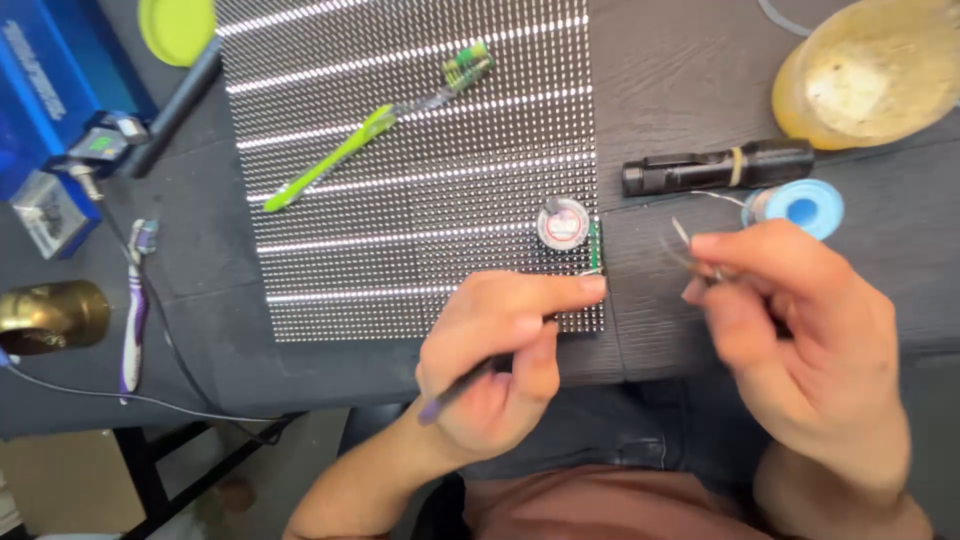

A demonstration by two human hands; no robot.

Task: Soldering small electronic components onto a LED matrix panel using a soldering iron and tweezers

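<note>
— At five o'clock of the dotted black LED panel (410, 170), what's the left hand (500, 360) doing?
— Closed round a thin purple-tipped tool (450, 392), forefinger on the panel's corner.
— And at three o'clock?
— Right hand (800, 330) pinches slim metal tweezers (690, 245) above the dark surface (650, 60)

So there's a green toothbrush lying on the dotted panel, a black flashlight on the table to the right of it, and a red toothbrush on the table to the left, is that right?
Not quite. In the head view the toothbrush on the table left of the dotted panel is purple and white, not red. The green toothbrush does lie on the panel, and the black flashlight lies to its right.
</note>
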